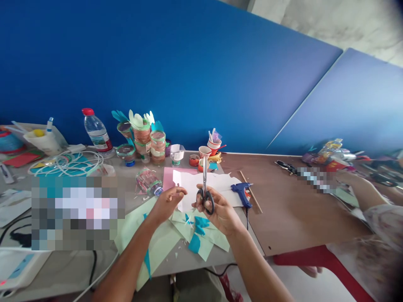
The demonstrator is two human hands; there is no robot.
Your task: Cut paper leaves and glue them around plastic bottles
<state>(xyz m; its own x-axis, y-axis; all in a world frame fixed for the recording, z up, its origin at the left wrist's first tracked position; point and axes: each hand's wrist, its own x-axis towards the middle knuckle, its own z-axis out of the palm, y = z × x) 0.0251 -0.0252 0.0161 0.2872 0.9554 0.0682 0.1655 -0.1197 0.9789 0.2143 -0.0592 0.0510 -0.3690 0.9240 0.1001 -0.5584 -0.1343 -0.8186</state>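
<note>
My right hand (220, 212) is closed round the black handles of a pair of scissors (205, 184), whose blades point up and away and are shut. My left hand (168, 202) hovers just left of it with the fingers pinched together on a tiny scrap I cannot make out. Both hands are over scraps of pale green paper (163, 243) and teal paper (199, 230). A white sheet (217, 182) and a pink sheet (169, 176) lie just beyond the hands.
A blue glue gun (242, 192) and a wooden stick (250, 191) lie to the right. Decorated cups (142, 136), a water bottle (97, 132), paper cups (206, 152) and a coiled white cable (69, 163) stand at the back. Another person's arm (365, 193) rests on the brown table (299, 214) at right.
</note>
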